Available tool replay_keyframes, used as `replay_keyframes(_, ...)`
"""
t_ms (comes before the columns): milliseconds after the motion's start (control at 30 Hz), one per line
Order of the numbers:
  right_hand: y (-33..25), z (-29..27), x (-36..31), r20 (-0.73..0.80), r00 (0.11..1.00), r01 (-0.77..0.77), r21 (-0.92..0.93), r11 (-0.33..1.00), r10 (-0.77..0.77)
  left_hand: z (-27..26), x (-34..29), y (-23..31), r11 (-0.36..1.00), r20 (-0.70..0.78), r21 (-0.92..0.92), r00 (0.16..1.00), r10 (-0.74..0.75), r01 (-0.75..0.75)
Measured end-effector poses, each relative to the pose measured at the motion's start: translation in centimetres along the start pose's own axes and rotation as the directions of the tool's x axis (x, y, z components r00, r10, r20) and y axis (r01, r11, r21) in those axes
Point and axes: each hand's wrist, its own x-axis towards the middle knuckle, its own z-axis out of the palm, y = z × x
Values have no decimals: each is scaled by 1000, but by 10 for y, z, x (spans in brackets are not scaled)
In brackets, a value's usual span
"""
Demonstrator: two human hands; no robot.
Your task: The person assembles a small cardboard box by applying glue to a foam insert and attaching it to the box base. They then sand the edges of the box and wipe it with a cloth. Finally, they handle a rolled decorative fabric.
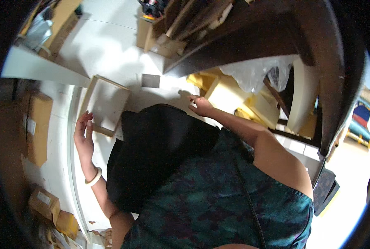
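Observation:
My left hand hangs beside a shallow rectangular frame or tray with thin wooden edges, lying on the white floor. Its fingers are loosely bent with the thumb apart, and I see nothing held in them. A pale bangle circles that wrist. Reaching forward on the right, my right hand has its fingers slightly spread and seems to hold nothing. Nearest to it are pale yellow foam-like pieces, though contact cannot be made out. A small grey square lies on the floor between the hands.
Dark wooden furniture rises at the upper right, with clear plastic wrap under it. Flattened cardboard stands at the back. Cardboard boxes line the left, past a white rail. A pale beam juts in from the left.

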Motion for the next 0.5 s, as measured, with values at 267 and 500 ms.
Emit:
replay_keyframes(267,-223,-128,21,-281,802,591,249,767,-527,-109,-124,339,470,-282,203,409,868,-859)
replay_keyframes(500,-436,-302,-116,-771,184,980,189,57,-610,-133,-272,468,-54,-152,497,-148,977,-866)
